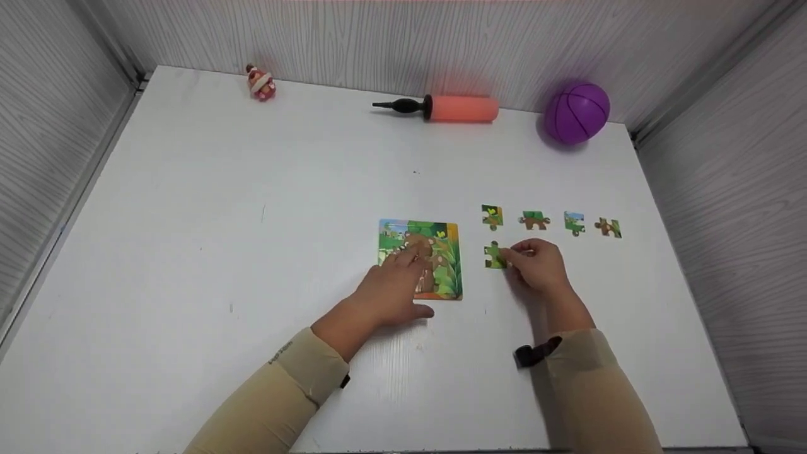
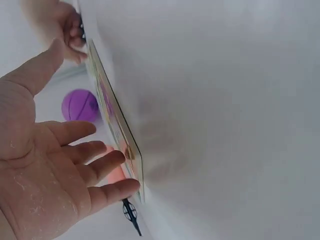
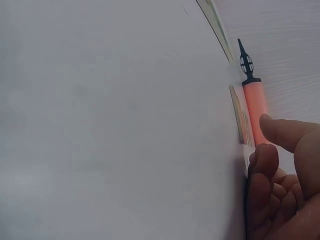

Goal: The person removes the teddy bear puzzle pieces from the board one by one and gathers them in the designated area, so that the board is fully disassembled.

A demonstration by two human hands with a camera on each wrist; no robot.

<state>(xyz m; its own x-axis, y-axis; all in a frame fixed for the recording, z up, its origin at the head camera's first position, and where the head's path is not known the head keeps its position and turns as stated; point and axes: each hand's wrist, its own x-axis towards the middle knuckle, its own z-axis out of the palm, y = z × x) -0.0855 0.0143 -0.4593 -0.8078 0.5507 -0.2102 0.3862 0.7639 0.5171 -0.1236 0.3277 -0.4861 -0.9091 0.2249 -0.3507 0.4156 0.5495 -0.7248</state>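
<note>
Puzzle piece, pinched by right hand at three o'clock of the puzzle (left hand flat, fingers spread), could slip if angled.

A white desk with a faint wood grain is enclosed on three sides by pale grey panelled walls: a back wall with vertical grain along the far edge of the desk, a left wall and a right wall with fine horizontal lines. Metal corner strips are seen where the back wall meets the side walls. The desk is lit evenly and softly, and a dull sheen is shown on its near part. A few small dark specks are scattered over the desk.
</note>
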